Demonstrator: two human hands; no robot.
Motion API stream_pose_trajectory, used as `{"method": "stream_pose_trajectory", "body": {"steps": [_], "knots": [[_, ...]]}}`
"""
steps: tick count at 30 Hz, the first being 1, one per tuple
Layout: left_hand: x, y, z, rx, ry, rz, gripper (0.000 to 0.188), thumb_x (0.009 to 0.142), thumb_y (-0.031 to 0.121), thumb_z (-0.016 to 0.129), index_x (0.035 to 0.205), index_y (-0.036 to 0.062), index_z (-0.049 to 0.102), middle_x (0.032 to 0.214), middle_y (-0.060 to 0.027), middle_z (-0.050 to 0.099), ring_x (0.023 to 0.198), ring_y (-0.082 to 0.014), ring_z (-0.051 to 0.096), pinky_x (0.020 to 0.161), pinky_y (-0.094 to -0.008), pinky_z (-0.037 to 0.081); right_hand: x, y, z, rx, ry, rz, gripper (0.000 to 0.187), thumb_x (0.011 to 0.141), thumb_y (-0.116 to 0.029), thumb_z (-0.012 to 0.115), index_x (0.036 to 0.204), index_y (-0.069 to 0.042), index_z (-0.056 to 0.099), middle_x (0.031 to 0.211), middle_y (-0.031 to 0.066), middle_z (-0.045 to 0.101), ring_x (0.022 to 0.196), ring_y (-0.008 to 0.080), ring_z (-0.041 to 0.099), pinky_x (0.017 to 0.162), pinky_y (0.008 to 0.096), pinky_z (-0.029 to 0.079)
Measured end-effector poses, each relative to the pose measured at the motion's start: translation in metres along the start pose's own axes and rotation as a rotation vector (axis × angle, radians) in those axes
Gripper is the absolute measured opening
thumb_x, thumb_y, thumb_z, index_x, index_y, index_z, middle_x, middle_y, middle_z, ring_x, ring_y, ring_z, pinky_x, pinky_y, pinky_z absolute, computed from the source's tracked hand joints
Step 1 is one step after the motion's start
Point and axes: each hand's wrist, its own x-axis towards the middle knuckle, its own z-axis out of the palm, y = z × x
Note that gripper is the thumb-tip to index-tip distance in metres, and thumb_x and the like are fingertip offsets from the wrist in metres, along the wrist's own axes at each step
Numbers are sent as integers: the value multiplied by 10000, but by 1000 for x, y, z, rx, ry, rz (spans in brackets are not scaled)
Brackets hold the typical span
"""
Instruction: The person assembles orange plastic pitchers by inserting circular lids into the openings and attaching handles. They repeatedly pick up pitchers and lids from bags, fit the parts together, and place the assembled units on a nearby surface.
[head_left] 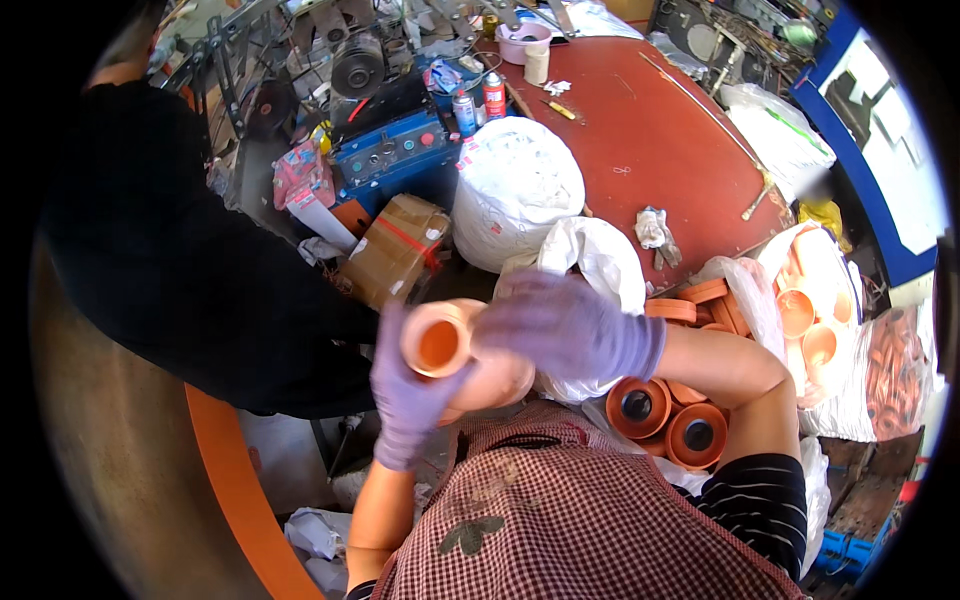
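Note:
My left hand [405, 395], in a purple glove, is wrapped round an orange plastic pipe fitting [488, 385]. Its round open end tips up toward me, and its wider body slants away to the right. Over the fitting's right side reaches my right hand [570, 322], gloved alike and smeared by motion. Its fingers overlap the rim, but whether they grip anything is hidden. Below my right forearm lie more orange fittings [640, 405], some with black rings inside. Behind my right hand stands an open white sack [605, 258].
A person in black [180, 250] works close on my left. Ahead are a cardboard box [398, 245], a full white sack [520, 185], a blue control box [395, 160] and spray cans [494, 97]. Work gloves [656, 236] lie on the red table [690, 150]. Bagged orange parts [815, 320] stand right.

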Motion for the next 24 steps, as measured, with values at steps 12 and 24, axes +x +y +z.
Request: {"method": "stream_pose_trajectory", "body": {"steps": [12, 24], "knots": [[165, -139, -83, -54, 10, -634, 624, 912, 336, 664, 1358, -69, 503, 1245, -170, 619, 1101, -184, 595, 958, -273, 460, -63, 328, 173, 375, 171, 1216, 314, 830, -227, 610, 1065, -48, 719, 983, 164, 715, 947, 279, 676, 881, 342, 508], [-60, -201, -11, -418, 242, -1245, 634, 966, 592, 410, 1331, 90, 545, 1190, -78, 650, 1040, -196, 620, 855, -330, 502, -21, 531, 319, 315, 303, 1552, 512, 755, -341, 726, 1142, -9, 687, 1117, 222, 686, 1088, 316, 649, 978, 367, 477]]}}
